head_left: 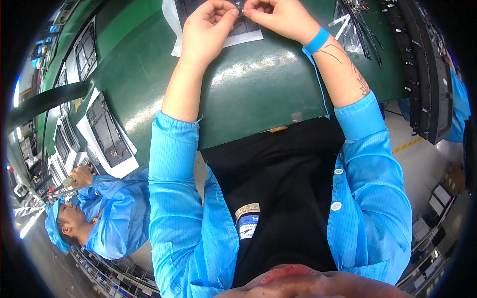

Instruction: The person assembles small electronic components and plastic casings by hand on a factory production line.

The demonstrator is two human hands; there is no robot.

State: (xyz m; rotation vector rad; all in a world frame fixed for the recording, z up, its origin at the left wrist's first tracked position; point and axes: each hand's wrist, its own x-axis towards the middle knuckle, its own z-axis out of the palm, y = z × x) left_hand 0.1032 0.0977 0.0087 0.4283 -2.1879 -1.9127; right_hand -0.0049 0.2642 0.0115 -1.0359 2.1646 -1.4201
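Both hands meet at the far edge of the view, fingertips almost touching. My left hand point(204, 35) is closed in a pinch, thumb against the curled fingers. Opposite it, my right hand point(285, 21) pinches too, its thumb pointing left. A tiny metallic-looking piece point(240, 8) shows between the fingertips, too small to name. Beneath the hands lies a dark flat panel point(188, 7) on a white sheet point(252, 37), partly hidden and cut off by the view's upper edge. A blue wrist strap point(316, 41) with a thin cord circles my right wrist.
Thin black cables point(366, 34) lie right of my right hand on the green table point(258, 94). Along the right runs a long black rack point(422, 69). To the left, another dark panel point(106, 128) rests on white sheets, near a co-worker in blue point(119, 213) holding something like a brush.
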